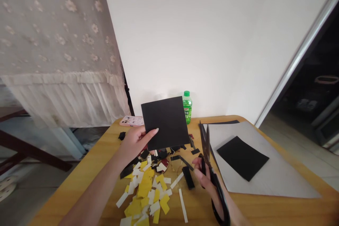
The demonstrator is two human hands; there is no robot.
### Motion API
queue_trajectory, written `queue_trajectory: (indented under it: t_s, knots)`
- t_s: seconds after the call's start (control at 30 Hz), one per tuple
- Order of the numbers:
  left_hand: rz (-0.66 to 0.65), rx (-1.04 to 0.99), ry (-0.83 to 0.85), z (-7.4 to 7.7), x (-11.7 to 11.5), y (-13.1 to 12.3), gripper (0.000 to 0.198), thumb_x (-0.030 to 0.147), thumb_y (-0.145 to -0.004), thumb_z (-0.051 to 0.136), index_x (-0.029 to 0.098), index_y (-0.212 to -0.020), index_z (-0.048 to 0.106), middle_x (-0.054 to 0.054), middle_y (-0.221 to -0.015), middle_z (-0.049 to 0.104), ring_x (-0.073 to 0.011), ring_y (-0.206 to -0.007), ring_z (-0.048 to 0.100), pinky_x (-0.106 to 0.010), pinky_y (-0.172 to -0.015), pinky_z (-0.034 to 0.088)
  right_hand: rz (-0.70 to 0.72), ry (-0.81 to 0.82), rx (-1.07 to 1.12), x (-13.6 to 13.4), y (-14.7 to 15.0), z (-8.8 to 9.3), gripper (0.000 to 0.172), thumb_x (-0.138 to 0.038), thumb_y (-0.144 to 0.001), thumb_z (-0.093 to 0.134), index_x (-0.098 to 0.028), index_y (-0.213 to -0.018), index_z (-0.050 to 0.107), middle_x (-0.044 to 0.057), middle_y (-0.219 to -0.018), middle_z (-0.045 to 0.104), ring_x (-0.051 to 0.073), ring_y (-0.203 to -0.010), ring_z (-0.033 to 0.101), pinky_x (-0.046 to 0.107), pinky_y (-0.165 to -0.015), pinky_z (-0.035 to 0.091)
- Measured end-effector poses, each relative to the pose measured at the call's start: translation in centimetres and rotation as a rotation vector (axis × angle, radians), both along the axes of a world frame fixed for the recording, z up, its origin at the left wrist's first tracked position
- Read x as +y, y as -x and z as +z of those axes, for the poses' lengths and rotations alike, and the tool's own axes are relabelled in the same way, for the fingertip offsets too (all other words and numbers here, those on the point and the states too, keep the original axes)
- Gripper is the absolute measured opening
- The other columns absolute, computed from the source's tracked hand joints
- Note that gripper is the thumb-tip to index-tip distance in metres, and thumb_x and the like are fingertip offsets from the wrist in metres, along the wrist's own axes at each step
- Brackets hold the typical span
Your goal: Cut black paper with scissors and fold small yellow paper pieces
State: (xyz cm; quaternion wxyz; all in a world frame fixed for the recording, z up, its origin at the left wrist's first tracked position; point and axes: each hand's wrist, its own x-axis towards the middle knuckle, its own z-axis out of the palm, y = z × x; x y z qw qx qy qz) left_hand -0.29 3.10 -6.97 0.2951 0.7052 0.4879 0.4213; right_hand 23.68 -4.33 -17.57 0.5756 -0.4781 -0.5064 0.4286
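Observation:
My left hand (136, 141) pinches the lower left edge of a black paper square (166, 122) and holds it upright above the wooden table (87, 169). My right hand (209, 183) grips black scissors (208, 155) with their blades pointing up and away, just right of the square. Below both hands lies a heap of yellow, white and black paper scraps (148, 190).
A grey sheet (265, 173) with another black square (242, 157) on it covers the table's right side. A green bottle (187, 107) stands by the white wall, a pink phone (131, 121) lies at the back edge. A lace-covered piece of furniture (53, 60) stands at left.

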Motion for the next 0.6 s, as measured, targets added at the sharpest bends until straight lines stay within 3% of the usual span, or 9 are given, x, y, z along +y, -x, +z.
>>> queue_trajectory:
  t_s: [0.2,0.27,0.33,0.43,0.6]
  knots:
    - [-0.011,-0.078,-0.042,0.1,-0.3,-0.3,0.036,0.048,-0.084,0.063,0.020,-0.064,0.056,0.005,-0.055,0.050,-0.0129,-0.048,0.052,-0.022,-0.041,0.041,0.177,0.108,-0.071,-1.3,-0.1,0.3,0.059,-0.077,-0.085,0.052,-0.026,-0.111,0.066,0.003,-0.090,0.061,0.025,-0.090,0.060,0.036,-0.087,0.048]
    - [-0.005,-0.073,-0.044,0.0,-0.3,-0.3,0.038,0.049,-0.084,0.063,0.020,-0.062,0.053,0.006,-0.052,0.046,-0.0115,-0.044,0.048,-0.021,-0.039,0.036,0.184,0.103,-0.072,-0.7,-0.1,-0.5,0.061,-0.078,-0.083,0.051,-0.026,-0.111,0.066,0.003,-0.090,0.060,0.024,-0.086,0.059,0.036,-0.083,0.048]
    - [0.009,-0.060,-0.060,-0.1,-0.3,-0.3,0.041,0.050,-0.083,0.063,0.020,-0.058,0.050,0.007,-0.048,0.040,-0.0096,-0.040,0.042,-0.020,-0.037,0.031,0.222,0.119,-0.064,0.3,0.1,-1.6,0.067,-0.083,-0.077,0.052,-0.025,-0.105,0.067,0.001,-0.079,0.056,0.021,-0.072,0.055,0.034,-0.069,0.048]
    - [0.006,-0.044,-0.079,-0.1,-0.4,-0.4,0.040,0.049,-0.083,0.063,0.021,-0.057,0.051,0.006,-0.046,0.043,-0.0108,-0.039,0.045,-0.021,-0.036,0.033,0.296,0.160,-0.049,1.6,0.3,-2.8,0.071,-0.089,-0.069,0.054,-0.023,-0.092,0.067,-0.004,-0.061,0.041,0.016,-0.053,0.045,0.030,-0.051,0.042]
    - [-0.003,-0.059,-0.066,0.0,-0.5,-0.7,0.037,0.047,-0.084,0.064,0.021,-0.059,0.055,0.004,-0.047,0.054,-0.0143,-0.040,0.054,-0.023,-0.036,0.040,0.303,0.144,-0.049,1.1,0.4,-1.8,0.060,-0.080,-0.075,0.060,-0.023,-0.093,0.066,-0.003,-0.062,0.043,0.016,-0.054,0.047,0.029,-0.052,0.043]
